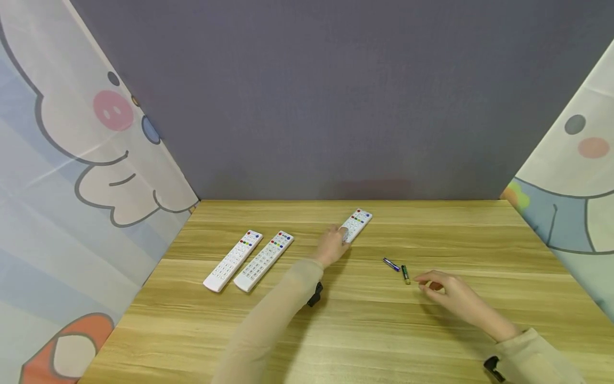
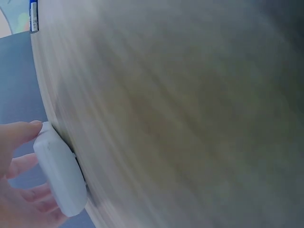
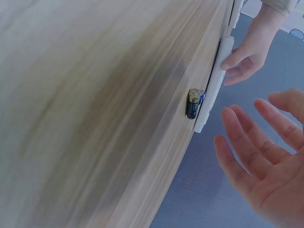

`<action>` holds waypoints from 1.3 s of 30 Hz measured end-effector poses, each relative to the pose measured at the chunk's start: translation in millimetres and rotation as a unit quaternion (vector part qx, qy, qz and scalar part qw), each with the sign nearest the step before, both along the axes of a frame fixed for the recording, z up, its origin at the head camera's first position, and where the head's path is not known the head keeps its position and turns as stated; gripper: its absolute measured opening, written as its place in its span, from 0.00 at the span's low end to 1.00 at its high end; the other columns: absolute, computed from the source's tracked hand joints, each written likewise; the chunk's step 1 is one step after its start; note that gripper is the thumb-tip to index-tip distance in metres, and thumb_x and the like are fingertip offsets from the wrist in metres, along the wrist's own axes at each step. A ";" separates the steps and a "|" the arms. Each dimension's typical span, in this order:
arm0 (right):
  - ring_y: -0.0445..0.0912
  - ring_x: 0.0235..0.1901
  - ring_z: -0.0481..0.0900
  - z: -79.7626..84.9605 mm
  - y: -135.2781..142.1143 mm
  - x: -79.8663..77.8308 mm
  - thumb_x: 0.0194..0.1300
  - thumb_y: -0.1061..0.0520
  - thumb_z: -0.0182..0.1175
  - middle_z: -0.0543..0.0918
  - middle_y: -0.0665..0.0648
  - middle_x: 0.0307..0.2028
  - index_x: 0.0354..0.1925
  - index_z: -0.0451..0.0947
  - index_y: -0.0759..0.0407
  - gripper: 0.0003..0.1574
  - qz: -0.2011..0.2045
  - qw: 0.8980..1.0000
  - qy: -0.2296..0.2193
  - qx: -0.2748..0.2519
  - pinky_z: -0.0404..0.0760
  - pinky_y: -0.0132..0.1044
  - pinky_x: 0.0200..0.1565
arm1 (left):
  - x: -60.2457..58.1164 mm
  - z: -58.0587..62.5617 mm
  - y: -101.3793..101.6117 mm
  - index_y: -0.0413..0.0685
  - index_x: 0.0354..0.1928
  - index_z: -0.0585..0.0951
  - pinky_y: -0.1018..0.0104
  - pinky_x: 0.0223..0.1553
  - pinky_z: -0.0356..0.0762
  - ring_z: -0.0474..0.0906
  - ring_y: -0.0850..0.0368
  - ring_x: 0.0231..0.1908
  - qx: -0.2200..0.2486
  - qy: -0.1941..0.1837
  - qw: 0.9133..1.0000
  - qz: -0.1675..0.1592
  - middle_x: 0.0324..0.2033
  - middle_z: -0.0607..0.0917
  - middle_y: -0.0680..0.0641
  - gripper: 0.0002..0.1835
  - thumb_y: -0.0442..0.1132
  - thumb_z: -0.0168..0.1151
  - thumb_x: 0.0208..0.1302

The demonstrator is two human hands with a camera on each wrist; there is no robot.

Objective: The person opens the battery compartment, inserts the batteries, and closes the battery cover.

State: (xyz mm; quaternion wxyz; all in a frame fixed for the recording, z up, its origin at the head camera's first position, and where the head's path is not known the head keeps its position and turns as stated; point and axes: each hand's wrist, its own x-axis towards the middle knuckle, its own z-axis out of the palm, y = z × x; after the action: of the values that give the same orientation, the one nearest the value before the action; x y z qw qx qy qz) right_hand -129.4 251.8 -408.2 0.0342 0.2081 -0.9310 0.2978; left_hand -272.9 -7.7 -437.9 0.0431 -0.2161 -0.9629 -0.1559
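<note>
My left hand [image 1: 331,247] holds the near end of a white remote control [image 1: 357,222] lying on the table. In the left wrist view the thumb is on one side of the remote control [image 2: 61,171], the fingers on the other. My right hand [image 1: 448,291] hovers just right of a dark green and gold battery [image 1: 405,274]. In the right wrist view its fingers [image 3: 247,152] are spread and hold nothing. Beside the green battery lies a blue battery [image 1: 391,264], its end close to it.
Two more white remote controls, one outer [image 1: 233,260] and one inner [image 1: 264,261], lie slanted side by side on the left of the wooden table [image 1: 364,336]. A grey panel [image 1: 336,106] stands along the back edge. Cartoon-printed curtains [image 1: 57,213] flank both sides.
</note>
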 end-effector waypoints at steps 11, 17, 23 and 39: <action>0.36 0.32 0.73 0.7 -0.8 0.6 0.59 0.58 0.56 0.80 0.54 0.38 0.43 0.77 0.60 0.13 -0.003 1.000 -0.008 0.003 0.77 0.30 0.29 | -2.8 0.4 2.2 0.44 0.52 0.74 0.59 0.55 0.67 0.74 0.51 0.48 -0.049 0.019 0.999 0.000 0.49 0.77 0.43 0.24 0.48 0.61 0.54; 0.39 0.32 0.74 0.8 0.2 0.2 0.60 0.57 0.55 0.80 0.55 0.38 0.44 0.76 0.62 0.14 0.004 1.000 -0.016 0.004 0.77 0.30 0.29 | -12.4 -4.2 -0.5 0.45 0.51 0.75 0.62 0.48 0.71 0.74 0.52 0.44 -0.047 -0.015 0.999 0.000 0.45 0.79 0.45 0.24 0.49 0.62 0.53; 0.38 0.32 0.74 0.2 0.6 -0.1 0.61 0.56 0.55 0.80 0.55 0.38 0.44 0.76 0.61 0.14 0.005 1.000 -0.019 0.000 0.77 0.30 0.28 | -7.0 6.2 -1.7 0.46 0.53 0.75 0.61 0.49 0.72 0.72 0.50 0.47 -0.008 -0.080 0.996 0.023 0.49 0.78 0.46 0.25 0.46 0.63 0.53; 0.36 0.31 0.74 0.2 -2.1 0.0 0.60 0.58 0.56 0.81 0.55 0.37 0.44 0.77 0.62 0.14 0.007 1.000 -0.009 -0.006 0.77 0.29 0.27 | 3.1 14.8 -9.2 0.48 0.54 0.74 0.72 0.32 0.77 0.76 0.56 0.38 0.253 -0.189 0.948 0.040 0.48 0.77 0.42 0.24 0.42 0.63 0.53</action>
State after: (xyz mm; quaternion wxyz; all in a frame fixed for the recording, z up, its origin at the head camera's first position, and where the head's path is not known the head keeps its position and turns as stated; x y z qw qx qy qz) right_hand -129.4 249.7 -407.9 0.0251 0.2121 -0.9279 0.3055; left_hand -269.8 -16.9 -423.1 -0.0803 -0.1262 -0.8899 -0.4309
